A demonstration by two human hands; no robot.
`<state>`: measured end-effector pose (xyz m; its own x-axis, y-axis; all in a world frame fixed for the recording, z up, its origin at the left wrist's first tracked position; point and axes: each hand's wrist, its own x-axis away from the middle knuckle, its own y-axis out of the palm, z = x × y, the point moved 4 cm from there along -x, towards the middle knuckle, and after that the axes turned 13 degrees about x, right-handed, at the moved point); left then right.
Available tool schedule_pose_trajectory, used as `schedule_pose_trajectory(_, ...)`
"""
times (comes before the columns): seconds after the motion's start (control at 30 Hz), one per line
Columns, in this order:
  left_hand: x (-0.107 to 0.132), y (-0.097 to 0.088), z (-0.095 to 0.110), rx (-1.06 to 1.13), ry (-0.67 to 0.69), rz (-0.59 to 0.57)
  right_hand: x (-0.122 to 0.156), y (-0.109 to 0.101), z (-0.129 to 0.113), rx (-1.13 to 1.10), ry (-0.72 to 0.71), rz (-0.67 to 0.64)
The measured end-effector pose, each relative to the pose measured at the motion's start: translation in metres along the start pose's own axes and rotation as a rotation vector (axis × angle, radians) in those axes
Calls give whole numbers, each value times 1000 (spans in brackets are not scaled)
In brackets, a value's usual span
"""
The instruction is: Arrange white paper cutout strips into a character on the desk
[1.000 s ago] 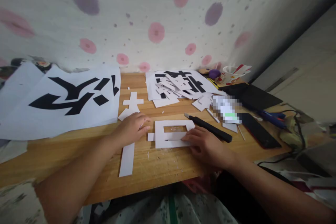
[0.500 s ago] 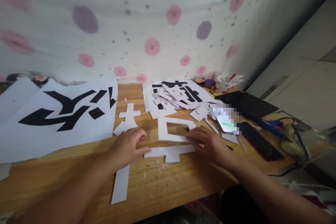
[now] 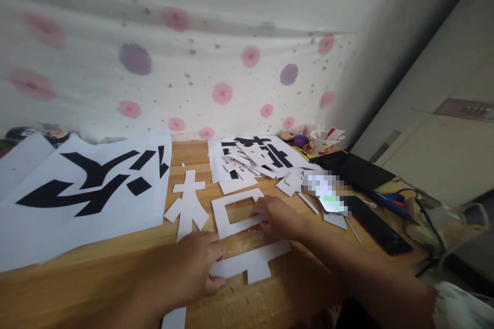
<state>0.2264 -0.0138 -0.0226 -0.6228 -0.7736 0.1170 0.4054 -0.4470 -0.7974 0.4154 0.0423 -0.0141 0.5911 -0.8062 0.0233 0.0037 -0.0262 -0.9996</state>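
Note:
My left hand (image 3: pixel 200 267) lies curled on the wooden desk (image 3: pixel 96 267), fingertips touching the left end of a white T-shaped paper strip (image 3: pixel 254 263). My right hand (image 3: pixel 276 218) rests with fingers spread on the lower right edge of a white rectangular paper frame (image 3: pixel 235 211). A white cross-shaped cut-out (image 3: pixel 188 205) lies just left of the frame, above my left hand.
A big sheet with black strokes (image 3: pixel 85 190) covers the left of the desk. A heap of cut paper pieces (image 3: pixel 250 157) lies behind the frame. To the right are a phone (image 3: pixel 376 226), a black tablet (image 3: pixel 358 169), a paper cup (image 3: pixel 322 141), pens and cables.
The view has tilted up. The frame has slid left and away toward the cross cut-out under my right hand. My left hand has drawn back to the T-shaped strip, now apart from the frame.

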Motion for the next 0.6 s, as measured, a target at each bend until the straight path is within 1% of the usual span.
schedule_pose_trajectory(0.1,4,1,2,21,40,-49,-24,-11,16,13,81,-18)
schedule_pose_trajectory(0.13,4,1,1,27,57,-49,-36,-15,26,24,146,3)
schedule_pose_trajectory(0.17,3,1,-1,28,78,-36,-49,-20,37,46,245,46)
schedule_pose_trajectory(0.23,0,-1,-7,18,116,29,-75,-26,61,105,437,106)
schedule_pose_trajectory(0.27,-3,-2,-11,12,125,72,-87,-27,72,127,510,115)
schedule_pose_trajectory(0.37,-9,-13,-23,31,94,226,-113,-25,94,145,644,93)
schedule_pose_trajectory(0.47,-10,-28,-34,110,0,394,-117,-23,105,118,690,86)
schedule_pose_trajectory(0.53,-8,-38,-40,172,-64,495,-109,-27,107,91,695,125)
schedule_pose_trajectory(0.6,-5,-45,-46,245,-118,579,-94,-33,103,51,683,187)
